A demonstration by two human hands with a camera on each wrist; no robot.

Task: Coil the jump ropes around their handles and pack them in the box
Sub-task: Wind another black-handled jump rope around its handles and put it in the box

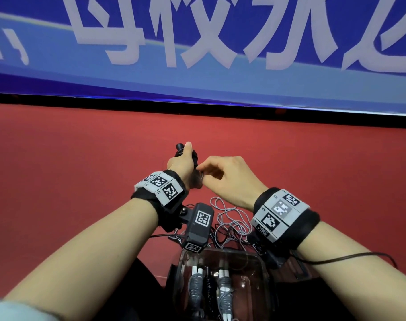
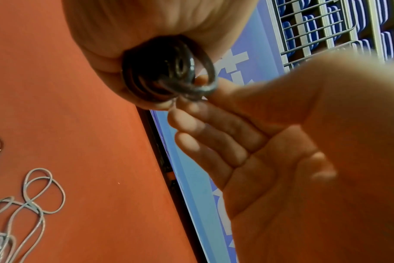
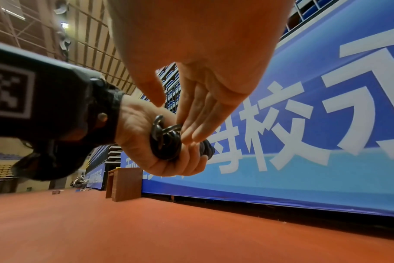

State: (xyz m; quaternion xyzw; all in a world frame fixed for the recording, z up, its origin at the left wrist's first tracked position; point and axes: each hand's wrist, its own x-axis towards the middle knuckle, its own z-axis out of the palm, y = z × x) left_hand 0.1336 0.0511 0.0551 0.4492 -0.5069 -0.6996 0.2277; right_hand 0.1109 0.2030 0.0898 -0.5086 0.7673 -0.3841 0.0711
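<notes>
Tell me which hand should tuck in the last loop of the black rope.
Right. The right hand already pinches the loose end of the black rope at the coil, while the left hand is fully wrapped round the handles, steadying the bundle.

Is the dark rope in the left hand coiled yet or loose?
Coiled: the dark rope sits in tight loops around the handles gripped by the left hand; the right hand pinches its last loop.

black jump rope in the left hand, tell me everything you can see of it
The black jump rope looks like thin glossy cord wound in tight coils round dark handles, whose tips stick out above the fist. The left hand grips the bundle, held up over the red floor. The right hand pinches a loose loop of cord at the bundle's lower end.
</notes>
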